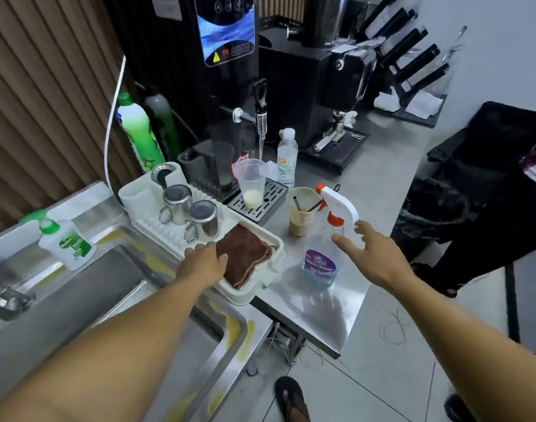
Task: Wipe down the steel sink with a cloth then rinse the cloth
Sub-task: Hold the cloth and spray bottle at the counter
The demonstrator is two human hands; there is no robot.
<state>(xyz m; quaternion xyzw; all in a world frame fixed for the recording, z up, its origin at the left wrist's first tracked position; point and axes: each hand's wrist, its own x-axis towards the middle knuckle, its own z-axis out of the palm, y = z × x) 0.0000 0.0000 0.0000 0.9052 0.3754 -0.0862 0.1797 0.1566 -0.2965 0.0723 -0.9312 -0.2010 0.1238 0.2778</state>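
Lying folded in the near corner of the white drying rack [262,289], the brown cloth [247,254] sits just right of the steel sink [87,295], not yet lifted. The left hand [204,263] rests on the cloth's left edge, fingers loosely spread and flat, gripping nothing. Behind the cloth, in the same rack, stand two steel mugs [190,213] upside down. Right of the rack, on the steel counter [318,315], stands a glass cleaner spray bottle [323,257]; the right hand [372,254] is open beside its white trigger head, fingers spread and close to it, though whether they touch it I cannot tell. Beyond the rack are a cup of brown drink [301,213] and a clear plastic cup [251,182] on a black drip tray [260,199]. Left of the rack, a soap bottle [67,243] stands on the sink's rim.
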